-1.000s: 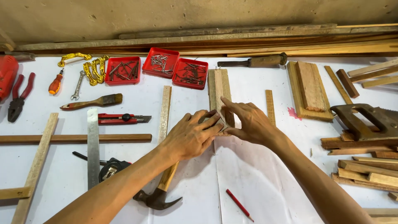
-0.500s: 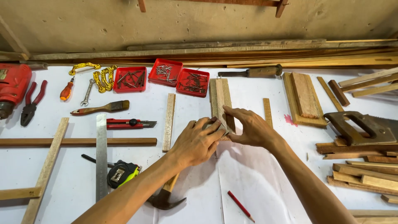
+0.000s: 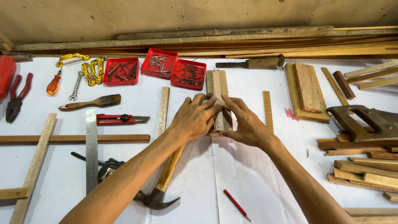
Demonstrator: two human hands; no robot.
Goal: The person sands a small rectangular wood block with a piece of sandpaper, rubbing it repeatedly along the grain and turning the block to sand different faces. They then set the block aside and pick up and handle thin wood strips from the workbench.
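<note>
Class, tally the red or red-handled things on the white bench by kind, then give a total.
Red nail trays: 3
Red-handled pliers: 1
Red utility knife: 1
Red pencil: 1
Red power tool: 1
Total: 7

Red nail trays (image 3: pixel 157 63), red pencil (image 3: pixel 236 204), orange-handled screwdriver (image 3: pixel 54 84), gold handles (image 3: pixel 94 68), pale wooden block (image 3: pixel 219 85), white table (image 3: pixel 257 174)

Bare hands (image 3: pixel 224 120) — sleeveless forearms, no rings
</note>
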